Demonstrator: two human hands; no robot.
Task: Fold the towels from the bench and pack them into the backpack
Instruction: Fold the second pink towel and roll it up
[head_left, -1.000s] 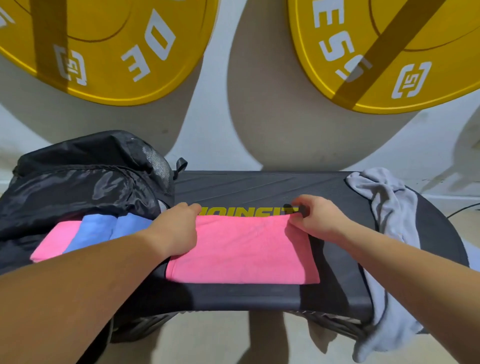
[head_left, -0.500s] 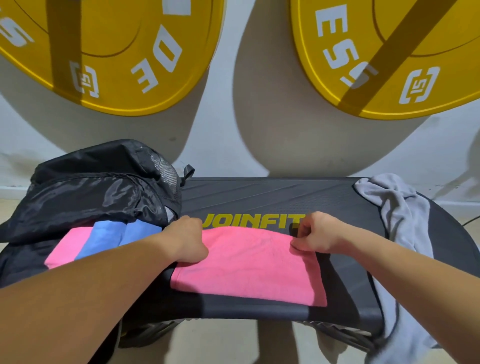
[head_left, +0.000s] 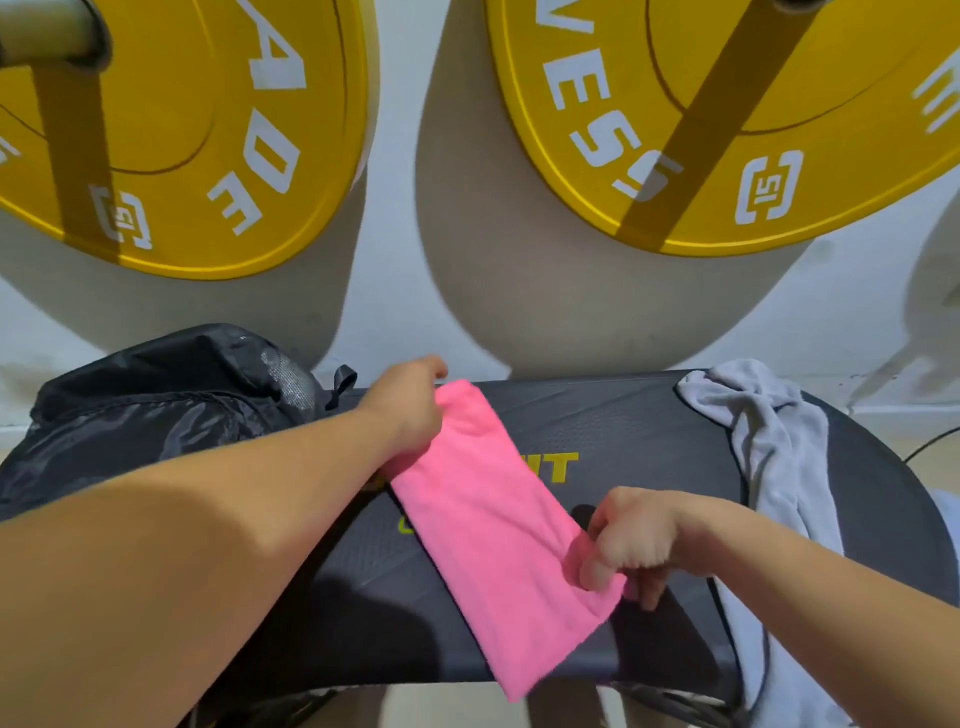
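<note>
A folded pink towel (head_left: 493, 525) is stretched diagonally above the black bench (head_left: 649, 431). My left hand (head_left: 410, 405) grips its far end near the bench's back edge. My right hand (head_left: 634, 545) pinches its near end toward the front. The black backpack (head_left: 156, 410) sits at the bench's left end, and my left forearm hides its opening. A crumpled grey towel (head_left: 769, 441) drapes over the bench's right end and hangs down the front.
Two large yellow weight plates (head_left: 182, 145) hang on the white wall just behind the bench, the second one (head_left: 727, 114) at the right. A metal bar end (head_left: 47, 31) sticks out at top left. A black cable (head_left: 930, 441) lies on the floor at far right.
The pink towel lay flat across the bench under both hands. Now it is lifted and turned diagonal, my left hand gone to the back and my right hand pulled toward the front.
</note>
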